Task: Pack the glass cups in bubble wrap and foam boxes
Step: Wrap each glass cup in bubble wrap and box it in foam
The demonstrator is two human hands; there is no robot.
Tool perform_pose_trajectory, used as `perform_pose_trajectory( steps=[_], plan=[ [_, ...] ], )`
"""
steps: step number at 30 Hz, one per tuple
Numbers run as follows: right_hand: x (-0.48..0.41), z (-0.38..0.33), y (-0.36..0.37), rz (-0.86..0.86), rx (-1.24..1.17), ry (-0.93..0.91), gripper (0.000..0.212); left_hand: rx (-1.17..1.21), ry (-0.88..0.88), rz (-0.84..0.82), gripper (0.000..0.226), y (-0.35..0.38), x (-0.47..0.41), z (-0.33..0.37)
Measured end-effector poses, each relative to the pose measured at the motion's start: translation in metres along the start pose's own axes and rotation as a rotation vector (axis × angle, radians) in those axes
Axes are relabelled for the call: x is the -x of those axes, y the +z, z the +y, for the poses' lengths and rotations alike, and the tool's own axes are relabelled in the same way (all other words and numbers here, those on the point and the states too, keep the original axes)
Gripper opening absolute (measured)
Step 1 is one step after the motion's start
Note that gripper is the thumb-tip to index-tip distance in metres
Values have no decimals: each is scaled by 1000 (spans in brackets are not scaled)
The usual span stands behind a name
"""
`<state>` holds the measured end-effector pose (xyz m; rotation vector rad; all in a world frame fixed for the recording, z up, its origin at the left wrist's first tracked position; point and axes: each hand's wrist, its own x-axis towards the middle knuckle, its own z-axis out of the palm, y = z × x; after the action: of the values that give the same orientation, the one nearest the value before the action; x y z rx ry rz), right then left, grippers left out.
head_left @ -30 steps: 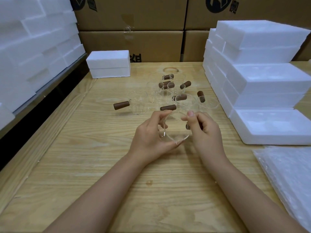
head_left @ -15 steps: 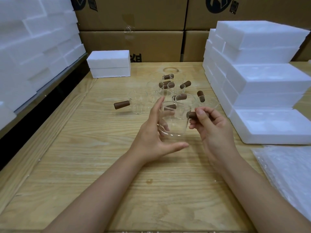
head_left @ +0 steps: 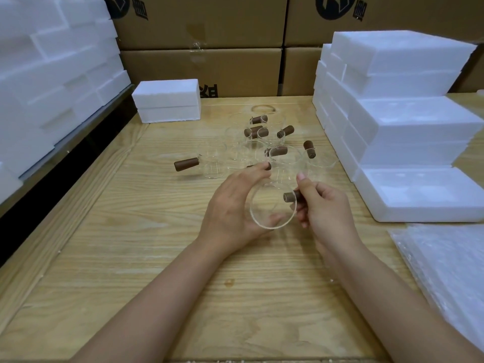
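Cardboard cartons [head_left: 201, 69] line the back of a pale wooden tabletop [head_left: 131, 244], with white foam boxes [head_left: 408, 119] stacked along the right edge, more foam [head_left: 52, 74] piled at the left and a single closed foam box [head_left: 167, 100] standing at the far left of the tabletop. Just above the middle of the tabletop, both hands hold one clear glass cup [head_left: 272, 205] tilted with its open rim toward the camera. Left hand [head_left: 233, 208] cups the glass body from the left, fingers curled around it. Right hand [head_left: 324, 208] pinches the cup's brown handle [head_left: 290, 197] between thumb and fingers. Behind the hands a cluster of other glass cups [head_left: 262, 145] with brown handles stands on the tabletop. Sheets of bubble wrap [head_left: 445, 271] lie at the near right
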<state>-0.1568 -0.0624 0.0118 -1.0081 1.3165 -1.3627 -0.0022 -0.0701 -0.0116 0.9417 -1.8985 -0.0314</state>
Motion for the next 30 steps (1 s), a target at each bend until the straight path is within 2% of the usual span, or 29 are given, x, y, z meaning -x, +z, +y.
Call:
perform_pose_trajectory(
  steps=[4,8,13,18,22,30],
  plan=[
    [7,-1,6,47,159,-119,39,-16,-47,-17,66,0,1,1],
    [17,-5,14,0,217,-211,60,-45,-41,-33,66,0,1,0],
    [19,-4,19,-44,231,-158,69,-103,11,-22,57,2,2,2],
    [26,-2,23,-71,423,-188,83,-176,-24,-31,53,-1,0,6],
    [26,-1,20,-152,556,-261,72,-149,-103,-58,58,-5,0,6],
    [19,-7,6,-301,423,-405,52,-53,-164,-24,69,-5,0,1]
  ],
)
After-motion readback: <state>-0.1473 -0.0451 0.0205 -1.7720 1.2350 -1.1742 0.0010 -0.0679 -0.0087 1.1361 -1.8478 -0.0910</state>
